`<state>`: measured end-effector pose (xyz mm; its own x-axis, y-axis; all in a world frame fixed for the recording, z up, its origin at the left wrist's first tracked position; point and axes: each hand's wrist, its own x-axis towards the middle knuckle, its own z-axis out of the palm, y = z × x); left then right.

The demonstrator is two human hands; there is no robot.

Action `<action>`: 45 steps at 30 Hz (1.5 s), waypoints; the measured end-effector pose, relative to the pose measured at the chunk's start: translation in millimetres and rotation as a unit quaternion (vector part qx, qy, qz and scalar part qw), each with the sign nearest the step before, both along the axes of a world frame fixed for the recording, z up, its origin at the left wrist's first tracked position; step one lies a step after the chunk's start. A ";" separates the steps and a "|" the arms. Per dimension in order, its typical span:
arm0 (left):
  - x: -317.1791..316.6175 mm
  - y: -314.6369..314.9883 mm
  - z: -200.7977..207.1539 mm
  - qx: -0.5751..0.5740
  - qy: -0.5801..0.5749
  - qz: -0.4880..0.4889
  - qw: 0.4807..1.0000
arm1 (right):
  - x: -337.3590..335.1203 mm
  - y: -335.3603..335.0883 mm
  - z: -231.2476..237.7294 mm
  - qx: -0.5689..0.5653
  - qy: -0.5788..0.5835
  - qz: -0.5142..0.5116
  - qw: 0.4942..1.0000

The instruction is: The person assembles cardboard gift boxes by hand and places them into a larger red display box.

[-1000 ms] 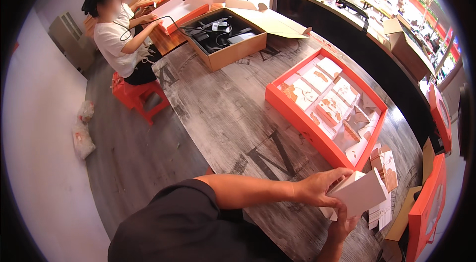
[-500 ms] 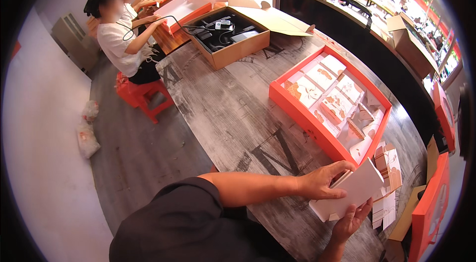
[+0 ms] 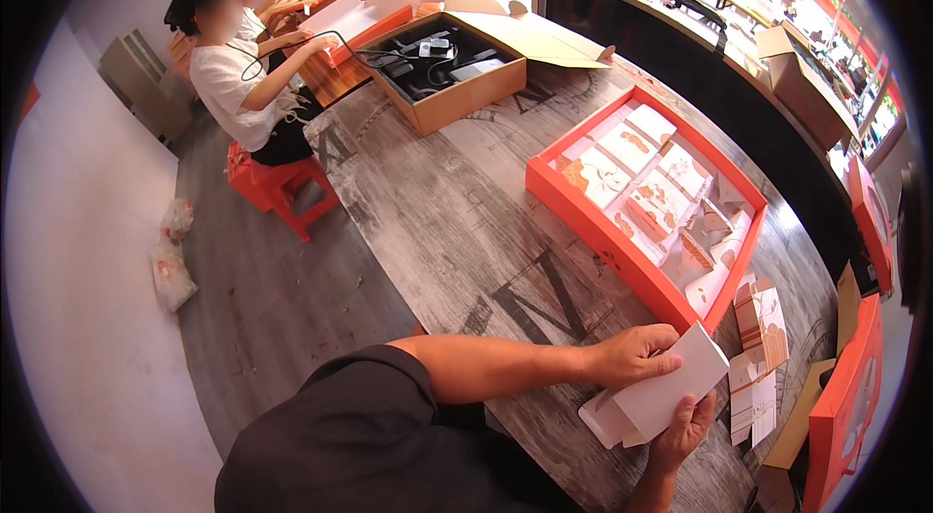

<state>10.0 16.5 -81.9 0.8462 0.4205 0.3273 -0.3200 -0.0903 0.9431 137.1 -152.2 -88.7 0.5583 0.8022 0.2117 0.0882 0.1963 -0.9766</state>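
Note:
Between my two hands is a folded white cardboard piece [image 3: 671, 387], its plain side up and a flap jutting out at the lower left. My left hand [image 3: 637, 356] grips its upper left edge, thumb on top. At its lower right edge my right hand [image 3: 686, 430] holds on with the fingers bent against it. Just beyond lies a shallow red box [image 3: 637, 270] with several small white printed cartons [image 3: 653, 205] inside. Beside my right hand lie more folded printed card pieces [image 3: 761, 324] on the table.
The grey wood-look table [image 3: 457, 222] bears an open brown carton [image 3: 452, 105] with black items and cables. More red boxes [image 3: 844, 406] stand at the right edge. Two people sit at the far left, the nearer on a red stool [image 3: 282, 188]. A dark-fronted counter [image 3: 661, 47] runs behind.
The white cardboard has shifted slightly left and turned in my hands, with its lower left flap now standing out. The seated person's hand has lifted a little from the red box.

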 end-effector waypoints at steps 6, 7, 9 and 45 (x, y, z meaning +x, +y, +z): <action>4.4 -6.8 -7.0 0.038 0.004 0.061 0.997 | 2.7 0.1 -3.6 0.039 -0.183 -0.040 0.982; 3.6 -6.8 -5.9 0.025 0.020 0.051 0.998 | 5.5 -0.5 -4.4 0.042 -0.208 -0.033 0.977; 2.9 -7.5 -3.3 -0.047 0.029 0.017 0.998 | 6.7 1.6 2.7 0.052 -0.259 -0.020 0.964; -0.8 -0.3 5.1 0.113 -0.015 0.028 0.993 | -6.8 4.8 -1.8 -0.013 -0.066 -0.069 0.995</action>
<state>9.2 16.3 -76.8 0.8119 0.3797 0.4435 -0.3358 -0.3177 0.8868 130.3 -147.5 -90.6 0.6325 0.7256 0.2710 0.2408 0.1483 -0.9592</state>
